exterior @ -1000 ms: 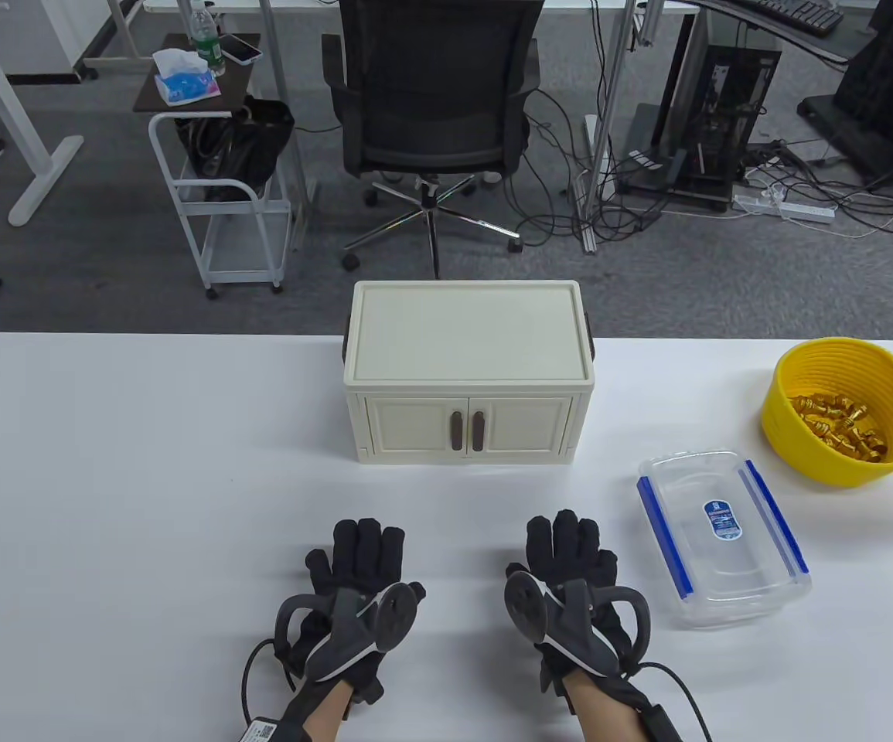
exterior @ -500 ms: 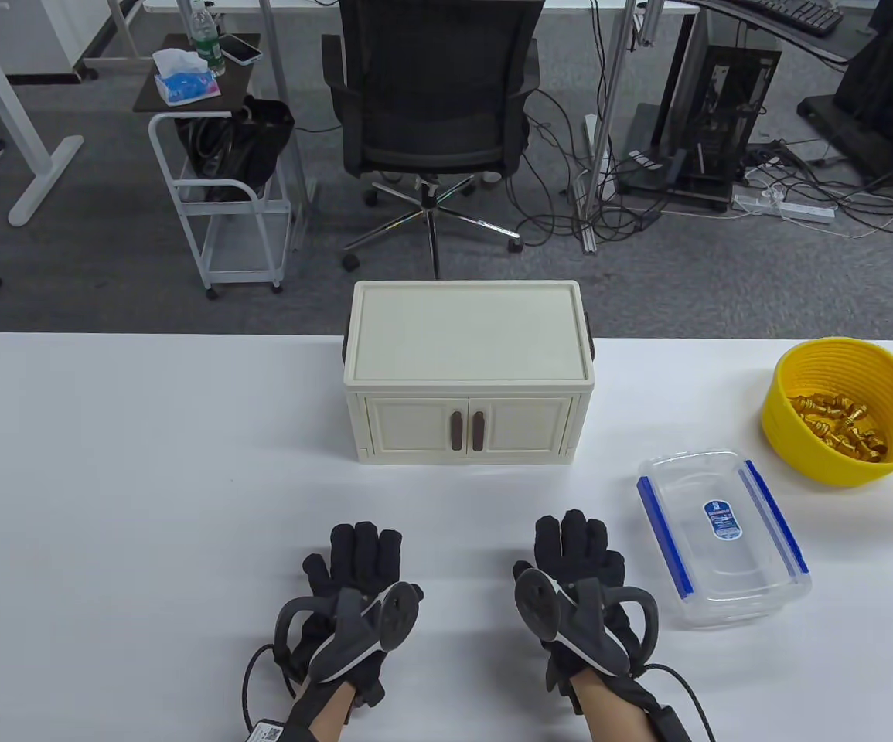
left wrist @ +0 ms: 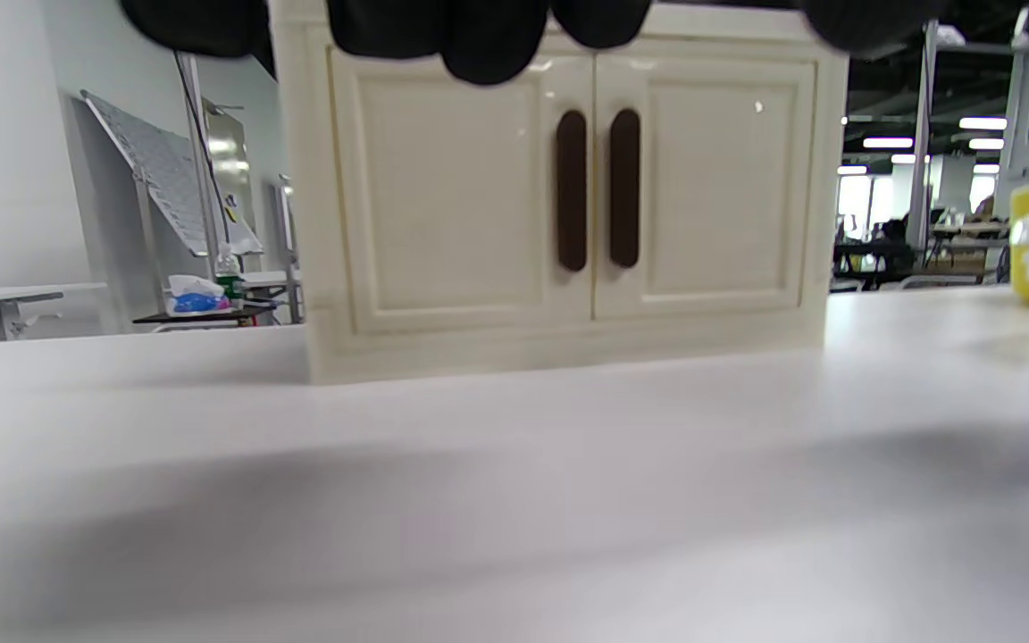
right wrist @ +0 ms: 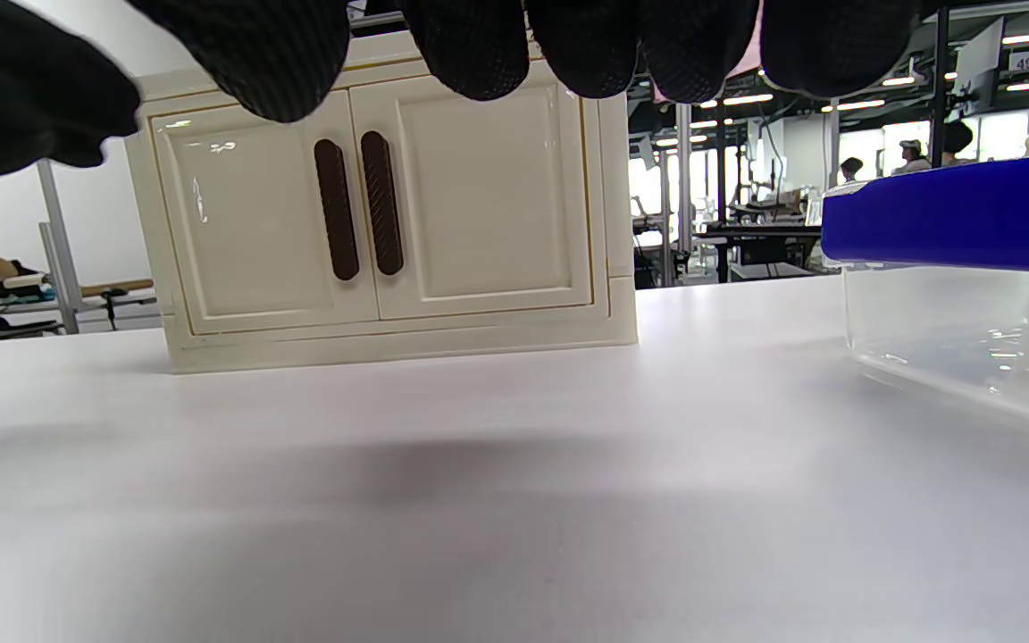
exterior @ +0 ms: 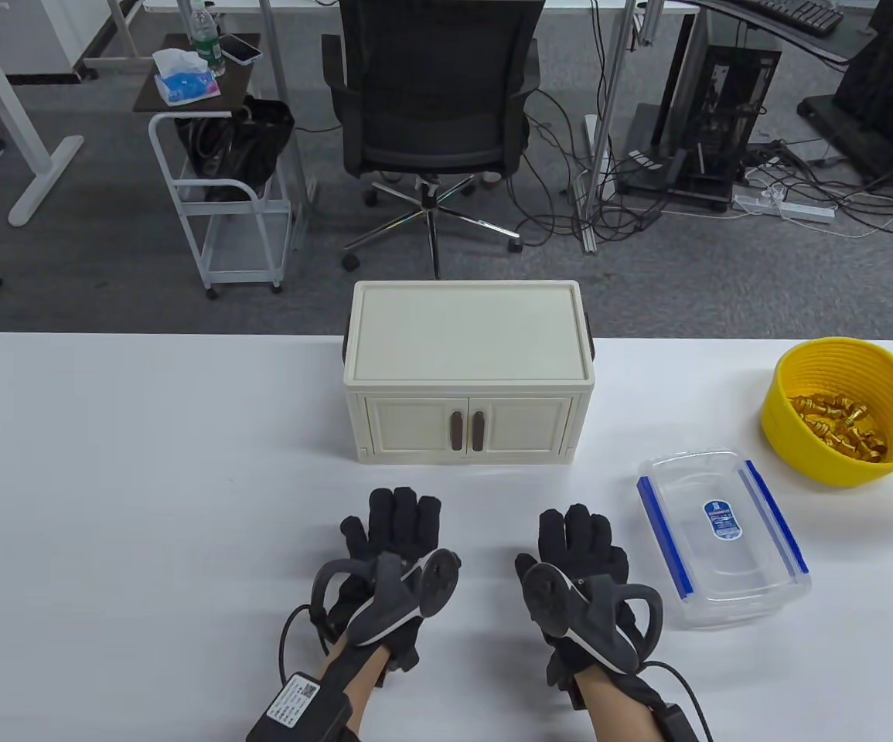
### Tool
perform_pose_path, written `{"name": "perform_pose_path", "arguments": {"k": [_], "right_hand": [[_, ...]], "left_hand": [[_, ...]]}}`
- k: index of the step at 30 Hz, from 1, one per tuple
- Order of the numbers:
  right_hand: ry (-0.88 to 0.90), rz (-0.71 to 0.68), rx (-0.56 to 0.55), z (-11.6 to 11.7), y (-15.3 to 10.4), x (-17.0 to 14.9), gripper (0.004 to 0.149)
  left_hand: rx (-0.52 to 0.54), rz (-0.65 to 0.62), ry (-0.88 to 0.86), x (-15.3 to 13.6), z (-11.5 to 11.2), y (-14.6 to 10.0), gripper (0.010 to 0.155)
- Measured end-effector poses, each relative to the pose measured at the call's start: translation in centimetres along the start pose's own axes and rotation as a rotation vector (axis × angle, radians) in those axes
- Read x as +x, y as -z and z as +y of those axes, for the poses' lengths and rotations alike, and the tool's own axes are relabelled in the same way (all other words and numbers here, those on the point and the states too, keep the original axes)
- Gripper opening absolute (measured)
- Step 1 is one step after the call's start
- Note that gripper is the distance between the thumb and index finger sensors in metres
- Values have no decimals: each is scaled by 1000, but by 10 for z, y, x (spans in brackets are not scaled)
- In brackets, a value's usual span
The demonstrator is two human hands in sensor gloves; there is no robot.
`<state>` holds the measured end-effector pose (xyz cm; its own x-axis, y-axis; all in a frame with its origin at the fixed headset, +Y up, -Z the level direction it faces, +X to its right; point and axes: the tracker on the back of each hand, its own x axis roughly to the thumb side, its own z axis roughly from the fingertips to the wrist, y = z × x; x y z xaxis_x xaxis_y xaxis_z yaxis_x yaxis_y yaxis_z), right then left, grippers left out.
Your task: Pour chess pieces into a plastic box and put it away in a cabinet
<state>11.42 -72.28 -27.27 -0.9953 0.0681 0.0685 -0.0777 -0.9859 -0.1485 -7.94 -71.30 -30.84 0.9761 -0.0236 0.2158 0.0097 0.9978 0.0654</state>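
The left hand (exterior: 388, 556) hovers low over the white surface (exterior: 144, 479), fingers (left wrist: 488, 40) stretched forward and loosely spread, holding nothing. The right hand (exterior: 581, 576) lies just beside it, apart from it, also flat with its fingers (right wrist: 479, 45) extended and nothing in its grip. Straight ahead of both hands stands the cream cabinet (exterior: 468, 371), its two doors closed with their dark handles (left wrist: 598, 189) side by side at the middle. Just to the right of the right hand, not touching it, sits the clear plastic box (exterior: 723, 537) with blue clips along its long sides and its lid on. Farther out, beyond the box and to the right, the yellow bowl (exterior: 809, 448) holds the gold chess pieces (exterior: 840, 425).
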Motion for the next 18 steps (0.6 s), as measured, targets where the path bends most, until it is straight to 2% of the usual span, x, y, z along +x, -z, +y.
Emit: {"name": "perform_pose_path", "arguments": {"k": [5,10,16,18], "right_hand": [[20,-3,-10,-1,0,0,68],[20,-13,-11,-1,-1,-1,68],[34,-18,-12,0,-1,-2,67],[33,-23,-9,2,-1,-1,67]], "left_hand": [[54,74,-73,12,14,44,72],[63,227,-202,13,12,84,70],[97,409,-271,5,7,109,69],[159,444,-286,4,7,114,66]]}}
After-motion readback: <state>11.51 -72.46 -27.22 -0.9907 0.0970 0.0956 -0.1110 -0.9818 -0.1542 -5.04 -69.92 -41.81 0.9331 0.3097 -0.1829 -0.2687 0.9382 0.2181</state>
